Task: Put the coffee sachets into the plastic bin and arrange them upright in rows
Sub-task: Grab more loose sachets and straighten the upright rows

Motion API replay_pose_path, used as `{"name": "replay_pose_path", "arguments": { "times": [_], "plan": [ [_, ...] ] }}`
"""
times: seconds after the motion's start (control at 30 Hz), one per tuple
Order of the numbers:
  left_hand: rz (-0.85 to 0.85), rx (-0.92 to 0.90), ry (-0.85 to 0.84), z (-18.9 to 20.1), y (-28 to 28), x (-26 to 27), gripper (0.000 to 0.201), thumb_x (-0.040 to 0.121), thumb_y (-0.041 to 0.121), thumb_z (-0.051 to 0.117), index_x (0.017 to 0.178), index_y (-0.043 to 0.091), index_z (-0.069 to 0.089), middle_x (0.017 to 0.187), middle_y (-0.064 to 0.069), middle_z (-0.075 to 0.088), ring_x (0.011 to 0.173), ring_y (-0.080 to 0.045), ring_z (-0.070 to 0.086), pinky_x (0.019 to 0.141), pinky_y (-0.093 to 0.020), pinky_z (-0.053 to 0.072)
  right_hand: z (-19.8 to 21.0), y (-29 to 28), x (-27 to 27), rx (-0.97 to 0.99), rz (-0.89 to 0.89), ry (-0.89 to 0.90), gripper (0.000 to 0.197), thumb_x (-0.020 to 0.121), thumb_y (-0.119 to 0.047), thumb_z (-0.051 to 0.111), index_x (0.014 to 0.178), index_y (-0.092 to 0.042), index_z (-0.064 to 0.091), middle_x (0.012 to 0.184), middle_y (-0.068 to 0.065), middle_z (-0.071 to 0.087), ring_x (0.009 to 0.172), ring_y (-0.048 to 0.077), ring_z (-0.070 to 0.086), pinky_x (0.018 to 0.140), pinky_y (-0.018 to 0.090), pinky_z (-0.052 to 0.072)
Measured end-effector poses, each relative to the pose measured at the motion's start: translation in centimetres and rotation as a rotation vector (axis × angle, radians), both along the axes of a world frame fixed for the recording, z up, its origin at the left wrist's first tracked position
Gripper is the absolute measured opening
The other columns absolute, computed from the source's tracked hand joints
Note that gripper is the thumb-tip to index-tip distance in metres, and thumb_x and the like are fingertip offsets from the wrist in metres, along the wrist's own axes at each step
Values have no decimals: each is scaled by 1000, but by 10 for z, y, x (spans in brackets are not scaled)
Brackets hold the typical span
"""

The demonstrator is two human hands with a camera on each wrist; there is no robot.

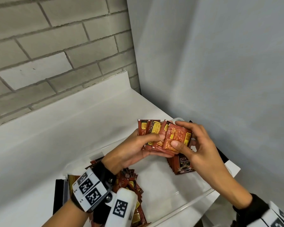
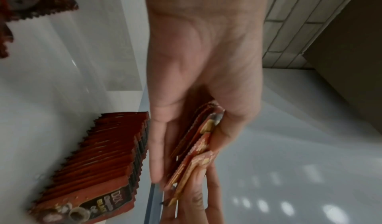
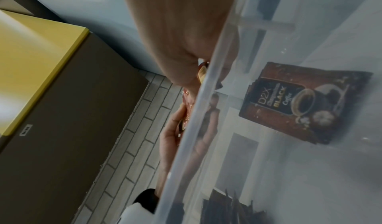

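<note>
Both hands hold a fanned bunch of red coffee sachets (image 1: 162, 136) above the clear plastic bin (image 1: 195, 198). My left hand (image 1: 138, 145) grips the bunch from below with its thumb on top. My right hand (image 1: 192, 141) pinches the front sachet (image 1: 179, 138) between thumb and fingers. In the left wrist view the held sachets (image 2: 198, 145) show edge-on between the fingers. A row of upright sachets (image 1: 181, 164) stands in the bin's far right corner, also seen as the row (image 2: 99, 162) and its front sachet (image 3: 299, 103). A loose sachet heap (image 1: 131, 185) lies at the bin's left end.
The bin sits on a white counter (image 1: 47, 145) in a corner between a grey brick wall (image 1: 47, 46) and a white wall (image 1: 220, 63). A black object (image 1: 58, 195) lies left of the bin. The right wrist view shows a yellow-topped brown box (image 3: 51, 96).
</note>
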State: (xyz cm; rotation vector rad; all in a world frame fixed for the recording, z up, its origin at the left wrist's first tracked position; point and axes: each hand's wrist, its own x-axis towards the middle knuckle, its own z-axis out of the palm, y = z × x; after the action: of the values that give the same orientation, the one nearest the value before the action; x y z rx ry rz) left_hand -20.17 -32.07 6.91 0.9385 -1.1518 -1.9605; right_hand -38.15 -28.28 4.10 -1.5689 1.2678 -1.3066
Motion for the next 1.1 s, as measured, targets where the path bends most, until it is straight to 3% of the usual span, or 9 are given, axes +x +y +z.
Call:
{"name": "replay_pose_path", "arguments": {
  "times": [0.13,0.4,0.5,0.6,0.7,0.8,0.87,0.97,1.1],
  "plan": [
    [5,-45,-100,3,-3,7,35,85,11,67,117,0,61,108,-26,68,92,-39,68,80,-47,57,-4,0,-2,3,6,-4,53,73,-37,67,123,-39,51,119,-13,49,111,7,54,90,24,50],
    [2,-46,-178,3,-6,8,39,81,23,72,115,6,65,107,-22,69,95,-38,68,75,-46,59,-4,1,-1,-161,90,256,57,86,-28,62,136,-39,38,137,-16,43,130,-4,32,101,5,29],
    [-45,-48,-177,3,-5,9,40,82,32,70,118,14,66,110,-24,68,101,-47,63,77,-47,59,-5,2,1,-136,139,304,63,89,-25,59,143,-41,30,130,-17,43,124,-5,29,95,-1,26],
    [-33,-37,-189,5,-6,10,31,84,31,62,109,14,66,104,-19,71,98,-42,66,74,-42,60,-7,0,2,-196,88,397,48,91,-25,59,133,-44,44,115,-16,44,112,3,35,90,-1,26],
    [-10,-34,-175,6,-7,11,22,91,20,54,109,13,65,102,-11,73,91,-29,70,71,-38,61,-3,-1,1,-97,27,286,43,86,-21,67,110,-52,48,108,-13,48,106,6,46,82,0,33],
    [26,-75,-165,7,-7,12,30,94,19,52,122,13,62,116,-12,68,103,-32,67,82,-44,58,0,0,2,-41,-26,178,32,81,-24,70,96,-42,48,102,-9,54,95,-2,52,74,3,39],
    [74,-90,-148,6,-8,12,38,91,22,56,127,15,58,120,-13,67,108,-31,65,89,-45,55,3,1,3,21,-35,72,25,78,-36,67,93,-35,47,98,-8,59,87,-1,56,70,9,44],
    [115,-92,-62,3,-8,9,42,87,21,57,129,15,57,122,-16,65,113,-35,61,93,-47,52,3,0,4,114,-41,-66,36,68,-50,63,92,-28,47,92,-6,66,77,8,63,67,22,49],
    [101,-130,69,-2,-7,8,47,89,10,54,134,19,52,125,-10,64,118,-28,59,98,-43,49,6,-1,4,194,-43,-149,46,61,-54,66,91,-21,54,88,-4,71,80,12,69,77,38,56]
  ]
}}
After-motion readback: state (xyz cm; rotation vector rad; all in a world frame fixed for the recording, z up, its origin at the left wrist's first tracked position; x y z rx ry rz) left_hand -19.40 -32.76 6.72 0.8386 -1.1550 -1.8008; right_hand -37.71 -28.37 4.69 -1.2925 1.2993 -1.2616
